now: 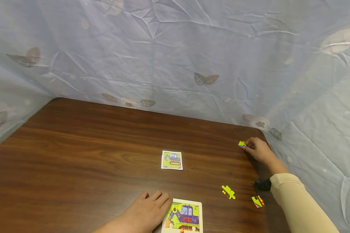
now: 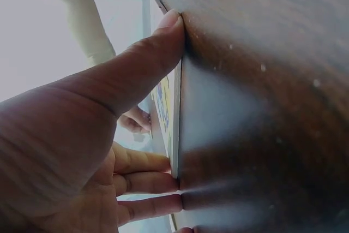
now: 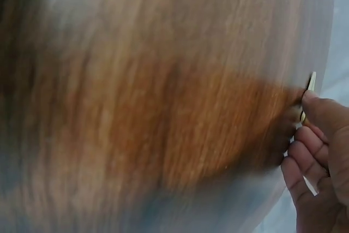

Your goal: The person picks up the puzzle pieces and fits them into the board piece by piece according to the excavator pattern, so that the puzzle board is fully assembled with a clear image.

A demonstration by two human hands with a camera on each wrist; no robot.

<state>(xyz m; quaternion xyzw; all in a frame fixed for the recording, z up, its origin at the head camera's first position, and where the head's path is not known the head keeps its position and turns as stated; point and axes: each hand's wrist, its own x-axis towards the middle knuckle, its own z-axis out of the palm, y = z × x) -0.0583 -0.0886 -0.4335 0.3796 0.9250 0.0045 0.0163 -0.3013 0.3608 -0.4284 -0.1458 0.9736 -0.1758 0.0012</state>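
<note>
In the head view my right hand pinches a small yellow-green jigsaw piece near the table's far right corner. The right wrist view shows that piece edge-on between thumb and fingers. My left hand rests on the table, touching the left edge of a white-framed jigsaw board with a purple excavator picture. In the left wrist view, the thumb and extended fingers of this hand meet the board's edge. The board's bottom is cut off in the head view.
Two loose jigsaw pieces lie on the right, one green and one green and orange. A square picture card with an excavator lies beyond the board. Pale patterned cloth hangs around the brown wooden table.
</note>
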